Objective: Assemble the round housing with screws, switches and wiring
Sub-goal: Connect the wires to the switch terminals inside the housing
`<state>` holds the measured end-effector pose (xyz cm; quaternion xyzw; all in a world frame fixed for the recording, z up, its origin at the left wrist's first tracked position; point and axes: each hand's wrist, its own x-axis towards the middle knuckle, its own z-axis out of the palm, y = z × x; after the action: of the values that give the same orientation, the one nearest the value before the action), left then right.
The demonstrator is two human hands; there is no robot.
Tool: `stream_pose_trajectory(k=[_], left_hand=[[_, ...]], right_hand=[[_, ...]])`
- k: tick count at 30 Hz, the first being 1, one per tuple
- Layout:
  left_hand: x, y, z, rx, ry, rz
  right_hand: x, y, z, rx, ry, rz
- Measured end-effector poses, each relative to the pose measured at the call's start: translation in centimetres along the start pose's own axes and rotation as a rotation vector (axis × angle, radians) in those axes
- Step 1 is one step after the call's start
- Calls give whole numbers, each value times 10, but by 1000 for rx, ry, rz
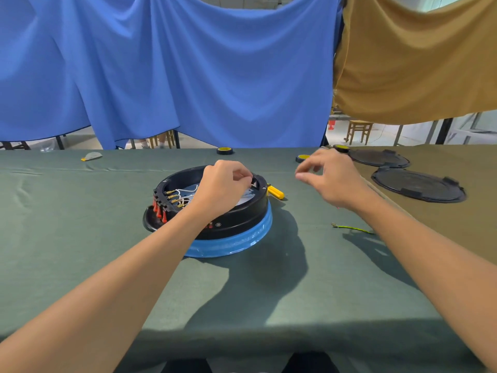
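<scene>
Broadly, a table (80, 238) draped in dull green cloth was seen, with a blue curtain (188, 63) and a tan curtain (416, 55) hung behind the round housing (242, 219) and a wooden stool (359, 130) glimpsed beyond. One housing was set mid-cloth: a black plastic ring with a glossy blue band (236, 243) round its base, a row of red switches (158, 211) on its left side and white wires (185, 189) inside. Behind it three rolls of tape (224, 151) were counted. To its right two flat black lids (418, 187) and one thin green wire (352, 228) were laid. A yellow tool handle (277, 192) was tucked just beside its right edge. The left hand (223, 187) was curled over the housing's far rim; whether anything was pinched could not be told. The right hand (330, 179) was held above the cloth to the housing's right, fingers loosely bent and parted, nothing gripped.
</scene>
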<state>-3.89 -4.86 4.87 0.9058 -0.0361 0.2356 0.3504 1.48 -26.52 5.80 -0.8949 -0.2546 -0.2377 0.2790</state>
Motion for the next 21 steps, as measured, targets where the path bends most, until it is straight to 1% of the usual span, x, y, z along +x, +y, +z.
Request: stream_pose_trajectory(k=[2, 4, 9, 11, 17, 21], left_hand=[[4, 0, -4, -78, 36, -23], [9, 2, -8, -139, 70, -7], [19, 11, -13, -285, 84, 95], [22, 12, -14, -306, 100, 115], [28, 8, -17, -256, 245, 98], [35, 1, -18, -207, 281, 95]], right_hand=[[10, -18, -4, 204, 72, 1], [19, -36, -4, 385, 100, 22], [37, -68, 6, 868, 53, 116], [41, -76, 12, 1000, 39, 148], [46, -81, 34, 1083, 40, 191], [46, -74, 53, 981, 71, 234]])
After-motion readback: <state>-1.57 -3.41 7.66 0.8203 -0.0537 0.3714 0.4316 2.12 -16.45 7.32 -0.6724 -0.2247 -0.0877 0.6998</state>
